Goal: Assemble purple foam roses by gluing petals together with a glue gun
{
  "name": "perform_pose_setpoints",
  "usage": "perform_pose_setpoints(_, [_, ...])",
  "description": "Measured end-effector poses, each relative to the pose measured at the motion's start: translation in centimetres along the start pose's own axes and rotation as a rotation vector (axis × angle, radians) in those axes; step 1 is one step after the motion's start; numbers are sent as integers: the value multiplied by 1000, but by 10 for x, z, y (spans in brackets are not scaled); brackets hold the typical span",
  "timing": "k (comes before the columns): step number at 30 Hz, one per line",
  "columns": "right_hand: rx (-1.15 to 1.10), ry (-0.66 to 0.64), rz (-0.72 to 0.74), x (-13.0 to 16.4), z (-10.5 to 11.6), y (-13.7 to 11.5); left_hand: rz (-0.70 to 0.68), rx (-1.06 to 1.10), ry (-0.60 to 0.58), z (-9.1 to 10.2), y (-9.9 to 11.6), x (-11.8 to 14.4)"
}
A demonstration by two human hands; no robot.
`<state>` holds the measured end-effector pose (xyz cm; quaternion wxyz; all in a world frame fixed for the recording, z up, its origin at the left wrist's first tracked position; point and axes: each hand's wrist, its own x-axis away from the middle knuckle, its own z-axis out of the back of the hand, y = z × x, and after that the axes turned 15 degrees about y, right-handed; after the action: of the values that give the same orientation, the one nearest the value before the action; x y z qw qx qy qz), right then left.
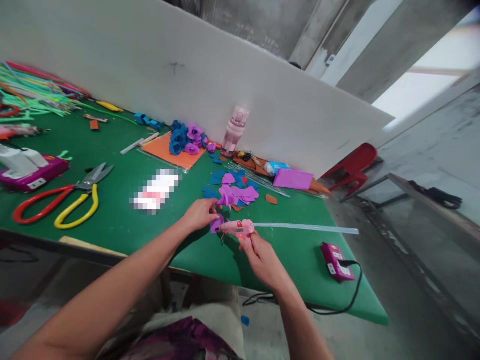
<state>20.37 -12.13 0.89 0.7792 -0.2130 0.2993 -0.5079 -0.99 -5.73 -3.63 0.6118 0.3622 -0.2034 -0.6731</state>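
Note:
My right hand [260,255] is wrapped round the handle of a pink hot glue gun [240,228]. A long clear glue stick [307,228] juts out of its back end to the right. The gun's nozzle points left, at a purple paper petal [215,225] by my left fingers. My left hand [202,214] is closed in a pinch on purple paper; its fingertips are partly hidden. Just beyond both hands lies a pile of loose purple petals [245,194] and blue petals [217,178].
Finished blue paper flowers [179,137] rest on an orange sheet [165,147]. A pink bottle [234,131] stands by the white partition [150,75]. Large scissors [88,185] lie at left. A purple power strip [337,262] with a black cord sits near the right edge.

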Motion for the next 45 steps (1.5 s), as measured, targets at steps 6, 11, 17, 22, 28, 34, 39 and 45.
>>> perform_pose_setpoints(6, [19,1,-13,0,-1,-1,-4,5,2,0,0,0])
perform_pose_setpoints(11, [33,5,-11,0,0,-1,-1,-10,4,1,0,0])
perform_pose_setpoints(17, [45,21,18,0,0,1,9,-15,4,1,1,0])
perform_pose_setpoints(22, [58,18,16,0,0,2,6,-19,5,1,1,0])
perform_pose_setpoints(28, [69,32,19,0,2,1,-1,-16,5,0,-1,0])
perform_pose_setpoints(34, [81,25,0,-1,3,2,0,-17,5,1,1,0])
perform_pose_setpoints(39, [83,28,8,-1,3,5,2,-21,1,1,1,0])
perform_pose_setpoints(45, [83,24,-12,-1,4,5,10,-16,1,1,1,0])
